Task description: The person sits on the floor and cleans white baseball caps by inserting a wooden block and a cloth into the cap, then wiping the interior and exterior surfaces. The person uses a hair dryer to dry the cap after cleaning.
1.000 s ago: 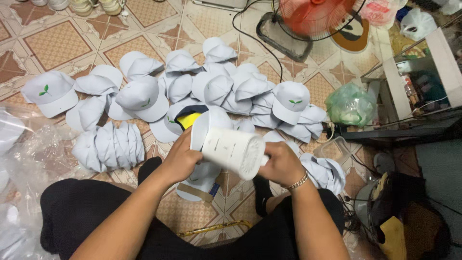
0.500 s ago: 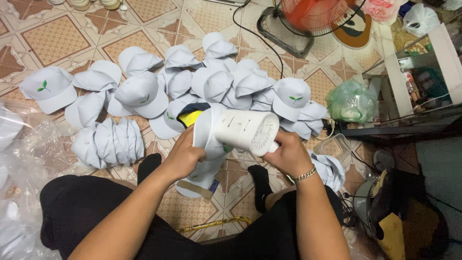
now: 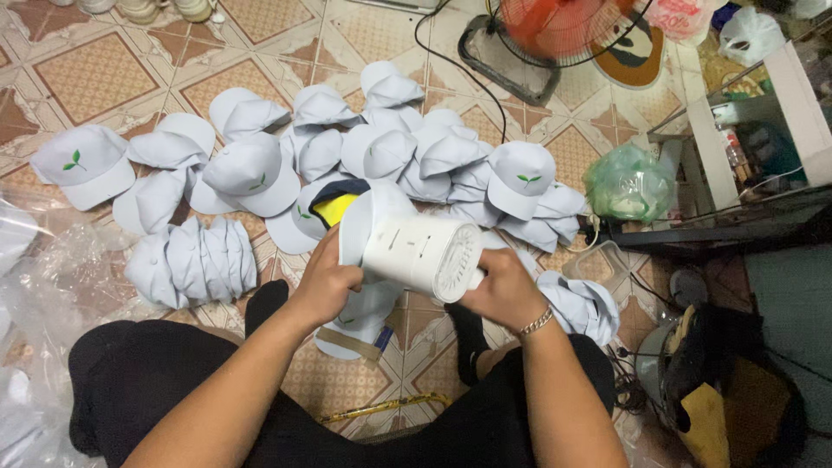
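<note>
Both my hands hold a white cylindrical plastic appliance (image 3: pixel 414 251) lying on its side over my lap, its round vented base turned to the right. My left hand (image 3: pixel 325 282) grips its left end, where a white cap with a yellow and dark lining (image 3: pixel 340 205) sits on it. My right hand (image 3: pixel 503 290), with a bracelet at the wrist, clasps the base end from below. Under the appliance lies another white cap with a tan strap (image 3: pixel 355 325).
Many white caps with small green leaf marks (image 3: pixel 520 178) lie scattered on the tiled floor, with a nested stack of caps (image 3: pixel 195 260) at the left. Clear plastic wrap (image 3: pixel 43 286) is at far left. A green bag (image 3: pixel 628 182), red fan (image 3: pixel 555 35) and shelf stand right.
The appliance has been turned and lowered slightly, its vented base now facing more to the right. My right hand has shifted under that end. The view has moved a little.
</note>
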